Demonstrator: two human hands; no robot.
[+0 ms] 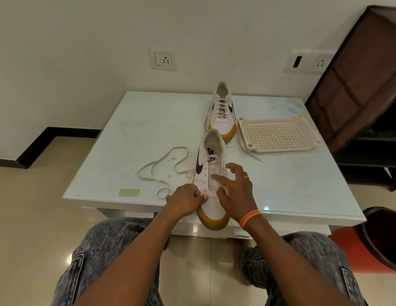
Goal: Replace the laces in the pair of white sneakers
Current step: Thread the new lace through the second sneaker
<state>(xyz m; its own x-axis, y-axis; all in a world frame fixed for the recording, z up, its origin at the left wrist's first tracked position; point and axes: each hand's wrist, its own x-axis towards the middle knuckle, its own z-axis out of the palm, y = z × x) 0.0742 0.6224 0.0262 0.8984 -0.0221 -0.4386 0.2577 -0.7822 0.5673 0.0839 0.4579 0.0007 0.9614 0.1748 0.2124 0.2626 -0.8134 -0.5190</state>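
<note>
A white sneaker [211, 155] with a black swoosh and tan sole stands at the table's front edge, toe toward me, most eyelets bare. A cream lace [164, 164] runs from its lowest eyelets and loops loosely over the table to the left. My left hand [185, 200] pinches the lace at the sneaker's left lower eyelets. My right hand [235, 191] rests over the tongue and right eyelets with fingers spread; whether its thumb holds the lace is hidden. The second sneaker [221, 111], fully laced, stands behind the first one.
A cream perforated plastic tray [278, 134] lies on the white table [126, 133] right of the far sneaker, with a lace tip [256, 158] poking out under it. A yellowish sticker [129, 192] sits front left. A brown shoe rack [358, 85] and a dark bin [382, 237] stand at right.
</note>
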